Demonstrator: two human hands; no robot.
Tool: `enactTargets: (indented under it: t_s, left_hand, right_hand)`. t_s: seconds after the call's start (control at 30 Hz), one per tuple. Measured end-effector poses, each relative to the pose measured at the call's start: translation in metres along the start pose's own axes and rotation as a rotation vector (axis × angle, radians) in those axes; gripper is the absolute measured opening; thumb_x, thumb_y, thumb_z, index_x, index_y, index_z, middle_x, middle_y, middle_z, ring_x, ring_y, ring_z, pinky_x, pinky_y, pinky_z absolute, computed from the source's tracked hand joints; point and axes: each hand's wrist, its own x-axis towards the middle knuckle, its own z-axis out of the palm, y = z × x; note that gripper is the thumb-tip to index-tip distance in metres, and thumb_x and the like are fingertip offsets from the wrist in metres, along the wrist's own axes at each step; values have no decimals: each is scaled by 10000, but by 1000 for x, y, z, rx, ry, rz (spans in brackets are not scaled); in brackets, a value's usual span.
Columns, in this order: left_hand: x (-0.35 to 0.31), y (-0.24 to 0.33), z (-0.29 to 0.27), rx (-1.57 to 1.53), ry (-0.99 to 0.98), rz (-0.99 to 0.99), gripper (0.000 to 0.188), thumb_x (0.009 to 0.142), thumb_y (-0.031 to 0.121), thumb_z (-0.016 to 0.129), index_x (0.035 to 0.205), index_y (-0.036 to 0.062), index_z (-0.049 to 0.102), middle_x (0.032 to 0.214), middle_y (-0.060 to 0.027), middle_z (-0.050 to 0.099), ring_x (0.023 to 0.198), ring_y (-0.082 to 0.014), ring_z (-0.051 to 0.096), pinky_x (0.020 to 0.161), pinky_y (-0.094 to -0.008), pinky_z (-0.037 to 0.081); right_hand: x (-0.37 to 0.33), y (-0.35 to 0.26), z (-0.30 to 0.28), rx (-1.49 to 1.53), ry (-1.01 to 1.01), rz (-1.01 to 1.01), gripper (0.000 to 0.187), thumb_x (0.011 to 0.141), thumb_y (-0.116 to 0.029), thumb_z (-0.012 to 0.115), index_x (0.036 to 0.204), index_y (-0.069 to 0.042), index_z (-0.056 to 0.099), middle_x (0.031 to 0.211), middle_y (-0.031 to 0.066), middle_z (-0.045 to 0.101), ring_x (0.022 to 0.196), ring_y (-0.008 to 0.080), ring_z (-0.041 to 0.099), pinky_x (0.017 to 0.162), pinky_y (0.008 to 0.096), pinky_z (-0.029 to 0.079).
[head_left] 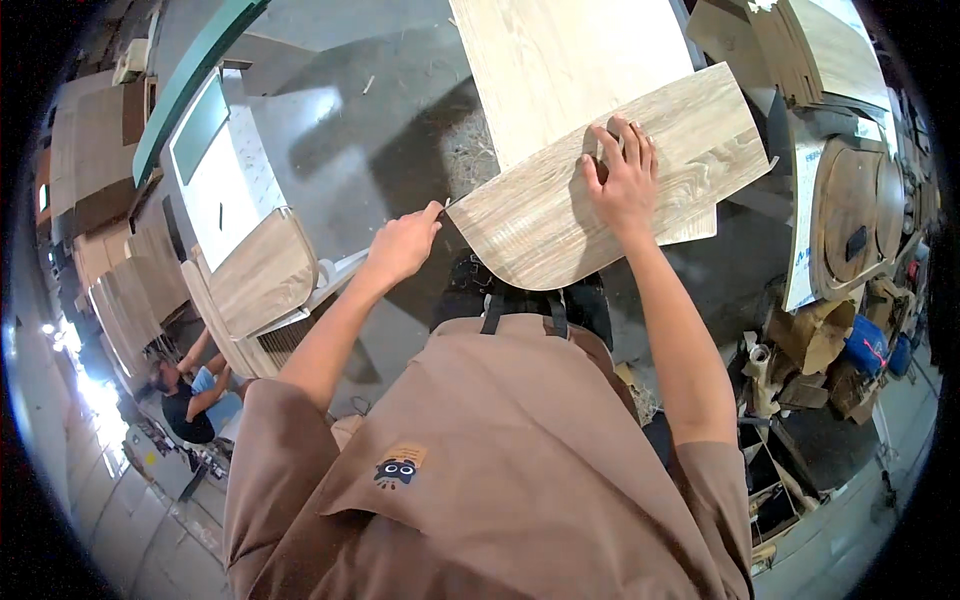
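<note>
One wood-grain board (530,225) lay aslant across a larger pale panel (575,60). The right hand (624,188) rested on it, fingers spread; the left hand (403,246) clenched a slim, mostly hidden tool (447,204) at the board's left corner.

A head-worn fisheye camera, the left of a pair (upright and unmirrored, so its left is the wearer's own), looks steeply down and forward. Nearest the lens is the shirt (530,450), filling the lower middle; farther out, seen from above, come the left hand (402,248), right hand (624,190) and board (530,230). The wide view takes in the floor (420,90) beyond and, small at left, a co-worker (190,410).
</note>
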Motion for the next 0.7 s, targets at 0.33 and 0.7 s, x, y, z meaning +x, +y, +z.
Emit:
enactTargets:
  t_s: [0.33, 0.7]
  left_hand:
    - [-6, 11, -15, 49, -16, -6, 272, 1151, 311, 543, 1341, 116, 531, 1137, -255, 774, 1054, -507, 742, 851, -643, 590]
    - [-1, 10, -9, 60, -30, -24, 286, 1148, 311, 552, 1330, 92, 528, 1145, -261, 774, 1063, -509, 743, 865, -630, 600]
  right_hand:
    - [-1, 1, -5, -10, -7, -21, 506, 1033, -424, 718, 1515, -288, 648, 1662, 49, 524, 1591, 322, 428, 1357, 541, 297]
    - [-2, 3, -4, 12, -35, -16, 516, 1052, -436, 688, 1542, -287, 622, 1695, 57, 480, 1623, 319, 373, 1374, 546, 257]
